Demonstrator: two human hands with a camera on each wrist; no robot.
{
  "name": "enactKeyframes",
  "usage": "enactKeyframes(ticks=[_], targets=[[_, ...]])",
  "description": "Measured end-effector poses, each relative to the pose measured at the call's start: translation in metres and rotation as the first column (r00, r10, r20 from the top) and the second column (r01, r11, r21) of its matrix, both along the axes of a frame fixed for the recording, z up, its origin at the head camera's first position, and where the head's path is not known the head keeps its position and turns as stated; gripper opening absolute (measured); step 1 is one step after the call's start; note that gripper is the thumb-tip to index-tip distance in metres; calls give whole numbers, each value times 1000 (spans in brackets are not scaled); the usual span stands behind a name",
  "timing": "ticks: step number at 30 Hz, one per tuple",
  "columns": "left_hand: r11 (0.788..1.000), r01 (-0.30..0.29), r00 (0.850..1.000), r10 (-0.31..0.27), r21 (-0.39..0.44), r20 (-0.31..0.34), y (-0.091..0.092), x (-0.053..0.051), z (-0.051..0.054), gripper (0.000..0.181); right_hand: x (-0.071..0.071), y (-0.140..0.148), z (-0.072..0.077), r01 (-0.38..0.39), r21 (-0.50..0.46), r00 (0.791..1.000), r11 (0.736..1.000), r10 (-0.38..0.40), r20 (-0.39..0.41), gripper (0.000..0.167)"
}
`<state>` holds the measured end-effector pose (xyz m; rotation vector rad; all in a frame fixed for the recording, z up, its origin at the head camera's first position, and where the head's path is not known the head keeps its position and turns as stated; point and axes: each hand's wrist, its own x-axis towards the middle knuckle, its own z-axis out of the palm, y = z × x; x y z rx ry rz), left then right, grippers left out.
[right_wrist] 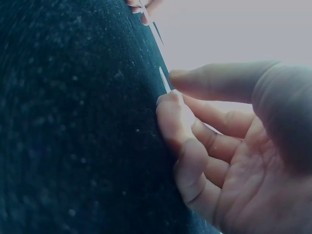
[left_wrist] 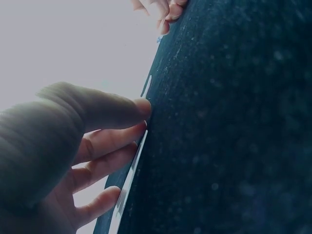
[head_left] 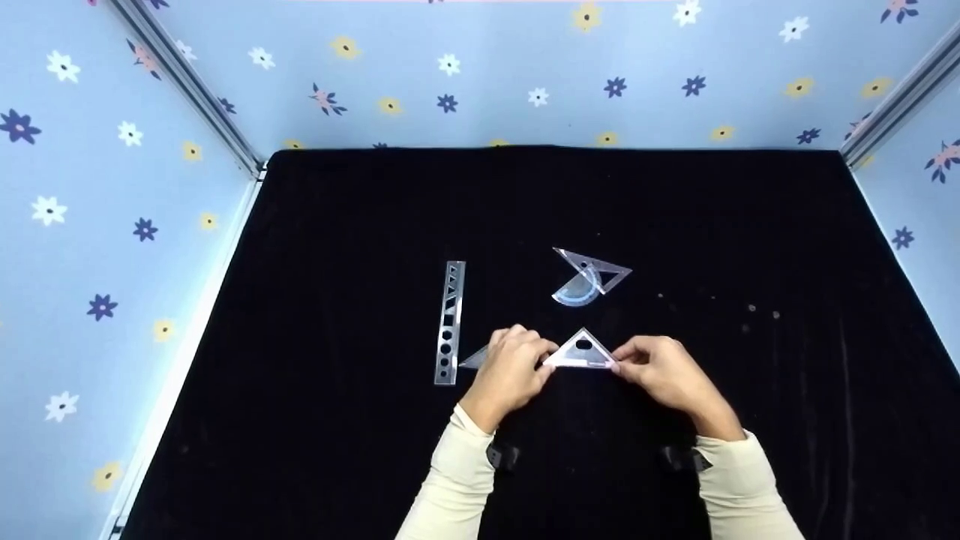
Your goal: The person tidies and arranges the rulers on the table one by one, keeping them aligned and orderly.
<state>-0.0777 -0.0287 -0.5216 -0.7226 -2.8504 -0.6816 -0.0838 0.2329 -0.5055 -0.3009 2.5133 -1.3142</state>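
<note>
A clear triangular set square (head_left: 602, 355) with an oblong cutout lies between the two hands, its long edge toward the person. My left hand (head_left: 511, 367) pinches its left corner between thumb and fingertips. At the opposite corner, the thumb and forefinger of my right hand (head_left: 664, 371) pinch it. Under the left hand a second clear set square (head_left: 474, 359) is partly hidden. The wrist views see the plastic almost edge-on, as thin pale strips near the left thumb (left_wrist: 139, 108) and the right thumb (right_wrist: 185, 80).
Left of the hands lies a clear stencil ruler (head_left: 440, 360) with shaped cutouts. Beyond them, a half-round protractor (head_left: 576, 294) overlaps another triangular set square (head_left: 616, 271). Black cloth (head_left: 337, 225) covers the table, with flowered blue panels (head_left: 510, 67) around it.
</note>
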Motion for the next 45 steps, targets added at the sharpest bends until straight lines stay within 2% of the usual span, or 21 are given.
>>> enactKeyframes(ticks=[6,22,30,36,45], targets=[[1000,-2,1000,2,-5,2,-1,1,-2,21,1,0,-1,-2,14,1000,1000,2,8,7],[1000,8,999,-8,5,47,-3,-1,1,25,-1,0,-1,-8,75,997,997,14,-75,4],[999,42,998,-41,-9,50,-6,0,1,27,-1,0,-2,-19,96,996,995,27,-80,3],[997,71,995,-72,12,69,-9,1,2,27,0,-1,-3,-36,108,995,993,46,-91,4],[994,106,987,-108,21,121,-14,0,3,32,0,0,-3,-55,114,993,992,67,-100,5]])
